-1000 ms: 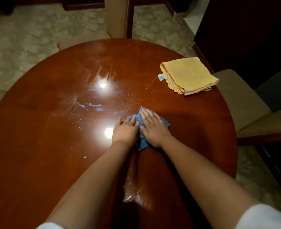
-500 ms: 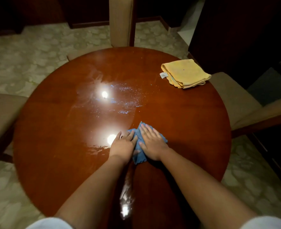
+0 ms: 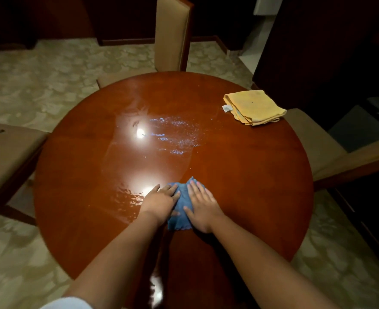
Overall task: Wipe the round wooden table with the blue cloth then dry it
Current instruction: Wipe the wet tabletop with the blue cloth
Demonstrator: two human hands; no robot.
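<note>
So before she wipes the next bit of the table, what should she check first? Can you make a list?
1. Both hands on the blue cloth: ok. The left hand and right hand press it flat.
2. Cloth lying on the table: ok.
3. Wet streaks left to wipe: not ok. Droplets sit past the cloth, near the middle.
4. Yellow cloth ready for drying: ok, folded at the far right edge.
5. Nothing in the way ahead: ok, only bare wood and droplets there.
6. Blue cloth clean enough: cannot tell.

Crumpled blue cloth on wet, glossy round wooden table.
</note>
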